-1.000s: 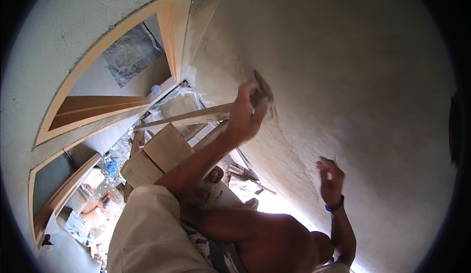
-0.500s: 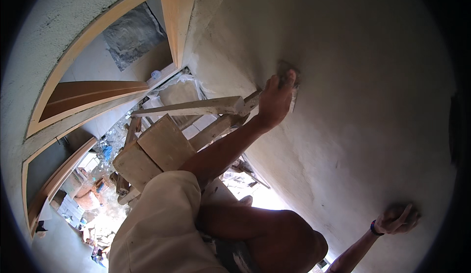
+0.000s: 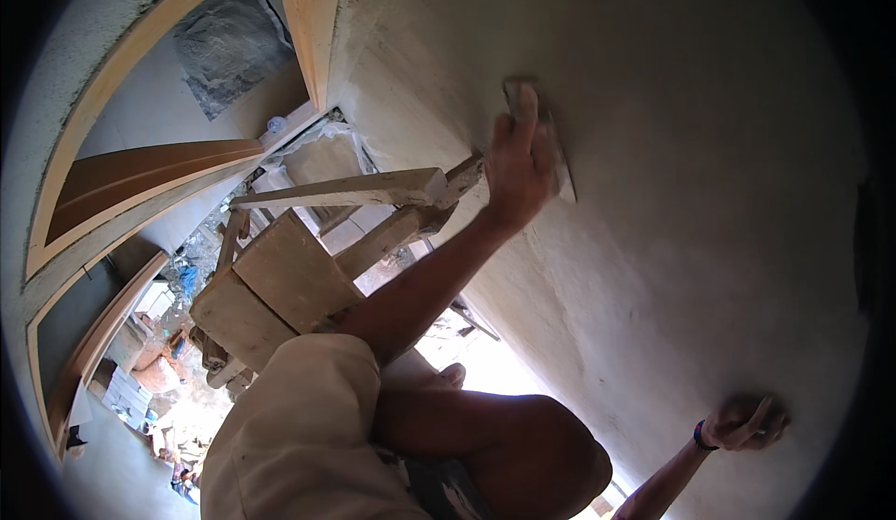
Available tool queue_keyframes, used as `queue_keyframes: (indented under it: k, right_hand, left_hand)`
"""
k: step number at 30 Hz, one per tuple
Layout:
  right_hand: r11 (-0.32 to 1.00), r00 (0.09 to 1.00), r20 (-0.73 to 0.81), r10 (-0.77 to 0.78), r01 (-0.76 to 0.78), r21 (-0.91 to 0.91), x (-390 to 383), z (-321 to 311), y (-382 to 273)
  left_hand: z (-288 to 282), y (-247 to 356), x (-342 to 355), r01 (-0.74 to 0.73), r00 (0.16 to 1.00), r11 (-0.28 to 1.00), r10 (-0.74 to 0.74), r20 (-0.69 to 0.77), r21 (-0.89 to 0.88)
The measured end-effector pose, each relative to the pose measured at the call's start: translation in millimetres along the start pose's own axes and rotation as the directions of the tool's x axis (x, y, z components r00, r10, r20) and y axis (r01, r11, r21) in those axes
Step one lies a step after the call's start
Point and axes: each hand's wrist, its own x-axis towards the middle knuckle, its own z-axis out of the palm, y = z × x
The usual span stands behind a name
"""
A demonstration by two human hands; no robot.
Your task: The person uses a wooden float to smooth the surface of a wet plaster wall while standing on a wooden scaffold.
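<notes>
My left hand (image 3: 519, 161) is closed round the handle of a plastering trowel (image 3: 562, 167). The trowel's thin flat blade lies against the grey plastered wall (image 3: 672, 221). Its handle is mostly hidden by my fingers. Lower on the right, my right hand (image 3: 747, 424), with a dark band at its wrist, rests on the same wall with its fingers apart. Dark shadow covers part of those fingers, and I see no tool there. My bent knee (image 3: 551, 445) is between the two arms, beside a beige sleeve (image 3: 289, 417).
Below my left arm stands a rough wooden trestle (image 3: 345, 189) with planks (image 3: 294, 273) on it. Wooden frames (image 3: 308, 25) surround openings at the left. Rubble and debris (image 3: 163, 361) lie on the floor far below, in bright light.
My left hand has slid the trowel slightly up and left along the wall, and more of the blade shows. My right hand stays against the wall. The whole view has shifted a little.
</notes>
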Motion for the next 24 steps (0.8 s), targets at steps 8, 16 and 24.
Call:
queue_keyframes:
  k: [8,16,24]
  right_hand:
    - [1.000,1.000,-0.003,-0.014,0.014,0.012,4.3,4.6,-5.3]
    - [0.999,0.999,0.024,-0.033,0.033,-0.012,2.0,-1.3,1.6]
    - [0.999,0.999,0.023,-0.029,0.030,-0.045,2.7,1.0,-6.9]
  left_hand:
    - [10.6,16.2,-71.3,-0.295,0.946,0.954,0.298,0.124,-0.047]
    - [1.8,46.6,-25.9,-0.256,0.966,0.966,0.257,0.022,-0.028]
    - [-5.0,33.1,6.7,-0.023,0.999,0.995,0.026,0.031,-0.096]
